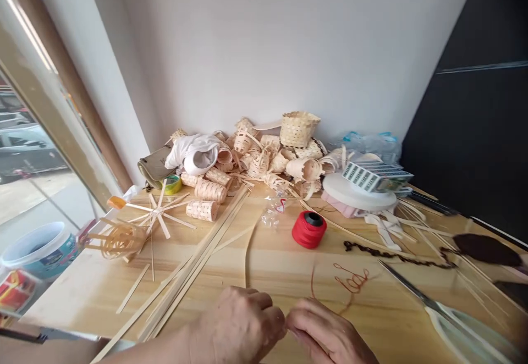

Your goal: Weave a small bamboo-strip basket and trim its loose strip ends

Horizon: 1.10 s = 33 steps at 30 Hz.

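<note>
My left hand point(243, 323) is closed, fingers curled, at the front edge of the view. My right hand point(325, 334) meets it at the fingertips in a pinch. Whatever sits between them is hidden or too small to make out. A thin pale strip point(246, 254) runs down behind my left hand; whether it is held cannot be seen. Loose red thread point(352, 282) lies just beyond my right hand, one strand reaching toward it. Farther back stands a red spool of thread point(308, 230). White-handled scissors point(437, 306) lie to the right.
Long wooden strips point(198, 254) cross the table on the left, near a star of strips point(159, 210) and a half-woven piece point(121, 240). Several small woven baskets point(202, 210) pile against the wall. A white turntable point(358, 191) carries a box point(377, 176). A dark braided cord point(396, 257) lies right.
</note>
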Tool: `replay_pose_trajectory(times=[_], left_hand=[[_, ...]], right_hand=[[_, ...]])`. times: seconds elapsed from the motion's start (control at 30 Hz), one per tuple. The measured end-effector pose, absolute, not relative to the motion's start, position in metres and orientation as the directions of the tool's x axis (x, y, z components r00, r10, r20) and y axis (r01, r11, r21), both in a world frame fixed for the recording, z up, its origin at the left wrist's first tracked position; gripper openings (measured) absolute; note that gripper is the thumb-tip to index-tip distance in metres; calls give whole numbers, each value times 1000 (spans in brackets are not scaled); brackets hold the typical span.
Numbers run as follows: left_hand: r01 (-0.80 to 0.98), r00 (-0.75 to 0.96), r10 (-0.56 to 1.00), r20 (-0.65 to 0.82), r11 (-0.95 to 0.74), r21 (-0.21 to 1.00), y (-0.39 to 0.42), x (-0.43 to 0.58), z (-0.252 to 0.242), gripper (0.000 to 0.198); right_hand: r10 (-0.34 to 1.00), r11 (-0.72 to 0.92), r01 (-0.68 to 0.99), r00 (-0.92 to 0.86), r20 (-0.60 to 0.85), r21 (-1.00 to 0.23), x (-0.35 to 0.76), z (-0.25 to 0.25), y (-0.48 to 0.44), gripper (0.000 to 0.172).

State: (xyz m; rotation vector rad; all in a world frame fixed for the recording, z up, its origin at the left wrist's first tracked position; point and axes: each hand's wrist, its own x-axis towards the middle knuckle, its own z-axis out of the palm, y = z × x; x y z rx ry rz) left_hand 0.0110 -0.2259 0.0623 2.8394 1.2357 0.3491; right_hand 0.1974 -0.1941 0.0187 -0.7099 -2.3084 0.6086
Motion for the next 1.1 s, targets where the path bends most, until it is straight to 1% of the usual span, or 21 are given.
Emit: replay_pose_trajectory(times=[0.13, 0.23, 0.3, 0.33, 0.37, 0.43, 0.47, 0.53, 0.6, 0.67, 0.7, 0.77, 0.83, 0.87, 0.9, 0.93, 1.0, 1.03, 1.1], left_hand=[[742, 555, 809, 194, -587, 324, -218, 1, 72, 24], [732, 452, 871, 194, -486, 477, -201, -1, 76, 23], [693, 420, 886, 196, -453, 561, -184, 3, 73, 17], [663, 423, 884, 199, -452, 597, -174, 8, 70, 18], [633, 427, 879, 211, -457, 624, -163, 14, 64, 24], [575, 427, 871, 245, -470, 670, -136, 28, 50, 42], [548, 399, 878, 265, -460, 699, -122, 36, 41, 53], [494, 306, 924, 230, -361, 791, -93, 54, 23, 68], [436, 180, 973, 147, -213, 875, -71, 70, 7, 74], [414, 114, 986, 120, -157, 897, -60, 81, -3, 71], [411, 104, 986, 129, -161, 897, -60, 83, -5, 67], [403, 106, 979, 174, -202, 893, -68, 82, -5, 53], [402, 126, 964, 233, -264, 877, -83, 74, 2, 37], [410, 156, 957, 244, -288, 865, -92, 69, 7, 29], [414, 201, 956, 214, -281, 866, -101, 64, 11, 23], [418, 252, 955, 154, -251, 873, -109, 60, 16, 20], [421, 352, 936, -10, -148, 895, -125, 57, 21, 25], [421, 383, 921, -69, -108, 901, -132, 57, 22, 30], [418, 389, 917, -93, -86, 904, -141, 58, 19, 36]], right_hand=[[682, 724, 429, -558, 473, -540, 206, 21, -191, 25], [778, 627, 513, -444, 444, -586, 225, 18, -187, 21], [837, 547, 550, -362, 411, -631, 239, 15, -185, 18], [860, 510, 562, -322, 395, -651, 247, 13, -185, 17], [880, 475, 572, -285, 381, -669, 254, 12, -185, 17], [908, 415, 581, -213, 362, -700, 266, 10, -186, 16], [919, 388, 583, -181, 352, -714, 271, 9, -187, 16], [936, 340, 583, -139, 322, -737, 280, 7, -188, 15], [949, 306, 591, -127, 289, -747, 289, 5, -187, 14], [948, 300, 631, -112, 299, -715, 298, 2, -185, 16], [944, 300, 667, -102, 315, -682, 303, 0, -182, 17], [933, 297, 748, -96, 346, -594, 312, -3, -177, 20], [936, 285, 804, -115, 334, -522, 317, -4, -172, 21], [939, 285, 814, -130, 318, -507, 317, -4, -169, 21], [940, 291, 811, -144, 308, -508, 314, -4, -166, 21], [940, 303, 796, -160, 302, -523, 310, -3, -163, 20], [934, 340, 741, -193, 302, -580, 294, 0, -158, 19], [929, 360, 709, -212, 303, -607, 284, 2, -155, 19], [916, 399, 656, -258, 306, -641, 261, 3, -150, 19]])
